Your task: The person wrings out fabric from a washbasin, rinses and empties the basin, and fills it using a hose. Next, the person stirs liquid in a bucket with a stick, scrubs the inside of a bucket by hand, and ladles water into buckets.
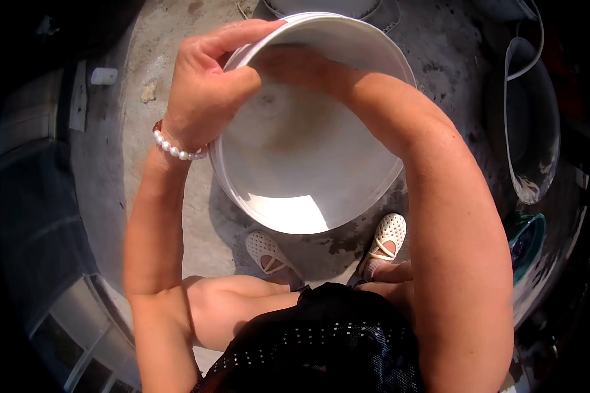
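A large white bucket (347,177) is tipped with its mouth toward me. My left hand (206,85) grips its left rim, thumb on the inner side and fingers along the outside. A pearl bracelet (177,152) circles that wrist. My right arm reaches into the bucket, and my right hand (292,63) is in shadow against the upper inner wall. Its fingers are too dark to make out, so whether it holds anything does not show. A brownish smear (301,121) marks the bucket's inside, and sunlight falls on the lower wall.
My feet in cream perforated shoes (390,232) stand on the concrete floor (144,196) below the bucket. On the right are a dark oval tub (531,124) and a teal container (530,245). A white cylinder (103,76) lies at the left; a pale basin (324,6) is at the top.
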The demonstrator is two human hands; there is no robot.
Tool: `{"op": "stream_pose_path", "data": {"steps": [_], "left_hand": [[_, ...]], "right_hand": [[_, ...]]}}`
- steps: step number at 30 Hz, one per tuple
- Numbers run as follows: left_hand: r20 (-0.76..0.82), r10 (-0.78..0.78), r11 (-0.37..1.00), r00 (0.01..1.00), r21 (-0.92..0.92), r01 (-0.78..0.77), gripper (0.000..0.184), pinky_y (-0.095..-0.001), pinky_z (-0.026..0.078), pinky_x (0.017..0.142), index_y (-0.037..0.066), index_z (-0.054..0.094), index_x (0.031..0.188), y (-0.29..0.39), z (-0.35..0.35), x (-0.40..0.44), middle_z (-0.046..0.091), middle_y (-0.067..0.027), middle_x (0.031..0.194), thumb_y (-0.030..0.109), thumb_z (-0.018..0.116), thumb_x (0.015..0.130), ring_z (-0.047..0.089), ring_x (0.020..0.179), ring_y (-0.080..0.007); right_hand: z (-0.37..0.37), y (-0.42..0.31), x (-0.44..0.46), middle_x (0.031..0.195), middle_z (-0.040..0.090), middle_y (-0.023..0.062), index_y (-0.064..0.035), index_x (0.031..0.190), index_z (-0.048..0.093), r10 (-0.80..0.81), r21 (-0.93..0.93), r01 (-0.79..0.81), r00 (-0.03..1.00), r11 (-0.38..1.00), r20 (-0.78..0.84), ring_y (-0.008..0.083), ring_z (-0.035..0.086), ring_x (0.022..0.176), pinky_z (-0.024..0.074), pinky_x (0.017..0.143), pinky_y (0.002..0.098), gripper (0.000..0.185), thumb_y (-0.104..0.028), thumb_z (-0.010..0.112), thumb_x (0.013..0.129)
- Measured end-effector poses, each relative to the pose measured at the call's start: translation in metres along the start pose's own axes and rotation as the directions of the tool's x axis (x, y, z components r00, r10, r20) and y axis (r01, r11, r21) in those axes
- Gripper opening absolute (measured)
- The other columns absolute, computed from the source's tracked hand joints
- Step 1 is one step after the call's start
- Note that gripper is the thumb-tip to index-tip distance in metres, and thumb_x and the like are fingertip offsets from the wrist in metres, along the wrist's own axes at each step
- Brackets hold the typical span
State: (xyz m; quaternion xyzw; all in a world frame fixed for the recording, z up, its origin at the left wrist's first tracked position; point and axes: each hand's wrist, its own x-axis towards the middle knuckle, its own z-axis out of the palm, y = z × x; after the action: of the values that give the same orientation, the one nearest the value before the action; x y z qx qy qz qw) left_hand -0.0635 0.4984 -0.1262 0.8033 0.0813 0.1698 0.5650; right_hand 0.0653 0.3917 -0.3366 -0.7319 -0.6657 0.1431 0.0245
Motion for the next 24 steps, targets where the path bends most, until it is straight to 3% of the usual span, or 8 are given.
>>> {"op": "stream_pose_path", "data": {"steps": [5,12,15,17,19,20,22,24], "left_hand": [[0.006,-0.095,0.993,0.995,-0.070,0.095,0.043,-0.0199,0.047,0.069,0.001,0.066,0.101,0.003,0.000,0.007,0.064,-0.0027,0.086,-0.002,0.045,0.064,0.057,0.075,-0.0079],[0.079,-0.047,0.999,0.996,0.008,0.046,0.044,-0.0264,0.048,0.081,0.001,0.067,0.100,0.008,0.011,0.012,0.063,-0.0100,0.102,0.000,0.046,0.060,0.060,0.089,-0.0154],[0.039,-0.050,0.997,0.998,0.053,0.048,0.043,-0.0254,0.048,0.078,0.001,0.067,0.098,0.016,0.024,0.013,0.064,-0.0087,0.098,0.001,0.047,0.061,0.059,0.086,-0.0149],[0.070,-0.028,0.995,0.997,0.095,0.021,0.042,-0.0245,0.049,0.074,0.001,0.067,0.097,0.017,0.027,0.012,0.064,-0.0081,0.095,0.001,0.047,0.060,0.059,0.084,-0.0137],[0.028,-0.049,0.993,0.998,0.112,0.045,0.041,-0.0235,0.050,0.070,0.001,0.068,0.096,0.022,0.031,0.012,0.064,-0.0074,0.093,0.002,0.048,0.060,0.060,0.081,-0.0128],[0.038,-0.099,0.990,0.994,0.100,0.095,0.041,-0.0233,0.050,0.069,0.001,0.068,0.096,0.021,0.031,0.014,0.064,-0.0071,0.092,0.002,0.048,0.060,0.060,0.080,-0.0126],[0.028,-0.123,0.985,0.992,0.127,0.118,0.041,-0.0235,0.050,0.069,0.000,0.068,0.096,0.019,0.028,0.017,0.065,-0.0074,0.090,0.002,0.048,0.060,0.060,0.078,-0.0124],[0.020,-0.105,0.987,0.994,0.125,0.101,0.041,-0.0239,0.050,0.070,0.000,0.067,0.096,0.019,0.029,0.020,0.065,-0.0079,0.089,0.002,0.048,0.060,0.060,0.078,-0.0127]], "right_hand": [[0.005,-0.008,-0.006,0.116,0.054,0.0147,-0.0016,0.108,0.061,0.102,0.085,-0.102,0.995,0.991,0.005,0.0261,0.046,0.113,0.0279,0.098,0.0401,0.036,-0.018,0.047,0.079],[-0.024,-0.048,-0.066,0.120,0.051,0.0142,0.0004,0.110,0.059,-0.095,0.349,0.004,0.965,0.937,0.245,0.0259,0.041,0.118,0.0204,0.103,0.0405,0.037,-0.016,0.045,0.080],[-0.041,-0.019,-0.075,0.122,0.050,0.0140,0.0013,0.111,0.058,-0.080,0.456,0.026,0.992,0.890,0.099,0.0258,0.040,0.119,0.0172,0.105,0.0407,0.037,-0.016,0.044,0.081],[-0.042,0.013,-0.072,0.123,0.050,0.0138,0.0019,0.111,0.058,0.082,0.739,0.013,0.992,0.674,-0.092,0.0258,0.038,0.121,0.0151,0.106,0.0408,0.038,-0.015,0.043,0.081],[-0.045,0.025,-0.066,0.125,0.048,0.0161,0.0027,0.112,0.057,0.191,0.928,-0.038,0.981,0.370,-0.036,0.0274,0.035,0.123,0.0123,0.107,0.0420,0.039,-0.015,0.044,0.080],[-0.015,0.029,-0.077,0.125,0.046,0.0185,0.0041,0.111,0.058,0.113,0.556,0.006,0.977,0.831,-0.179,0.0295,0.035,0.123,0.0136,0.107,0.0409,0.039,-0.015,0.043,0.081],[-0.039,-0.021,-0.107,0.126,0.044,0.0244,0.0060,0.107,0.059,-0.004,-0.194,0.045,0.978,0.980,0.208,0.0348,0.033,0.124,0.0158,0.106,0.0414,0.039,-0.016,0.042,0.081],[-0.056,-0.045,-0.102,0.131,0.039,0.0228,0.0030,0.107,0.061,-0.107,-0.006,0.141,0.776,0.990,0.621,0.0327,0.032,0.125,0.0156,0.106,0.0425,0.038,-0.020,0.040,0.083]]}}
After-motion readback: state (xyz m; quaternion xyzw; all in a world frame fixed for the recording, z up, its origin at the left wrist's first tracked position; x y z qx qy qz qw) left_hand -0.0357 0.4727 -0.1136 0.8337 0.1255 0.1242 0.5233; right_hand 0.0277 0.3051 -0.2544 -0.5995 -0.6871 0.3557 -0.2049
